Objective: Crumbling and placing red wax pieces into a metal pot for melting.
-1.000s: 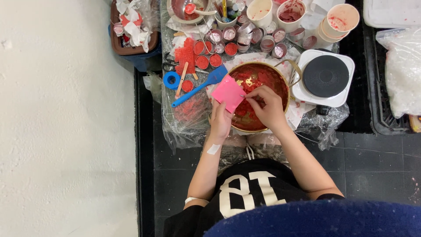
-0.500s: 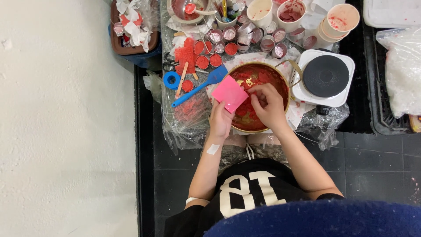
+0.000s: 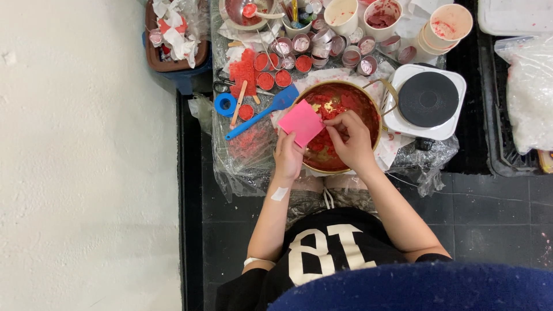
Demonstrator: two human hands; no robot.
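Observation:
My left hand holds a pink square card tilted over the left rim of a brass-coloured pot. The pot holds a lumpy red mass with some yellowish bits. My right hand is over the middle of the pot, its fingers bunched together and pressed down into the red mass right beside the card's edge. Whether anything is pinched between those fingers is hidden. A white strip of tape sits on my left forearm.
A white single hot plate stands right of the pot. A blue spatula, a blue tape roll, several small tins of red wax and stained paper cups lie beyond. A bag of white flakes is far right.

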